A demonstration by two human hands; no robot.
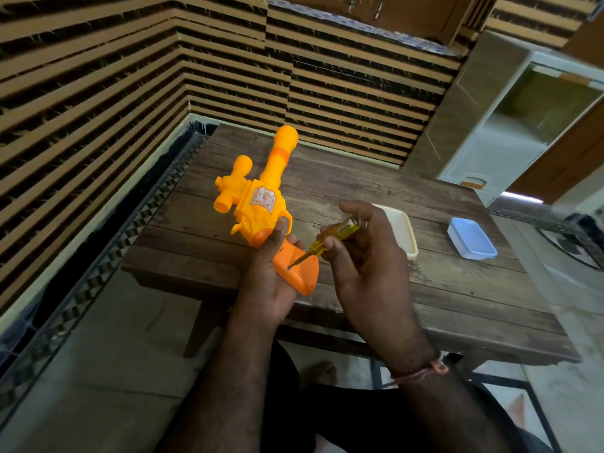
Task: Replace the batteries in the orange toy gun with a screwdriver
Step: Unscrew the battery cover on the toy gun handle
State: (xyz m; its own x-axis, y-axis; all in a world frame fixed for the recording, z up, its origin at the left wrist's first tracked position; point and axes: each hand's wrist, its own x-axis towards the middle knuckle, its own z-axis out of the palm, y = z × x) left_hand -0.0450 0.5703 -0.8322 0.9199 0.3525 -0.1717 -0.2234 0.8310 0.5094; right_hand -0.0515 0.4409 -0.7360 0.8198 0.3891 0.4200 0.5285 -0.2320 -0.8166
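My right hand [366,256] fingers pinch the screwdriver [330,238], tip in the grip's screw; my left hand [268,282] wraps the orange toy gun [258,197] above the table [457,289]. Early going, I judge: cover on, batteries not swapped.

dark wooden table [441,289]; cream tray [405,230] and blue lidded box [472,238] on it

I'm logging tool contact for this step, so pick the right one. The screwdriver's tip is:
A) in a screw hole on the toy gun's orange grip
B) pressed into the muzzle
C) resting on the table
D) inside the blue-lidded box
A: the right hand holds the yellow screwdriver with its tip in a hole on the orange grip, which the left hand holds.
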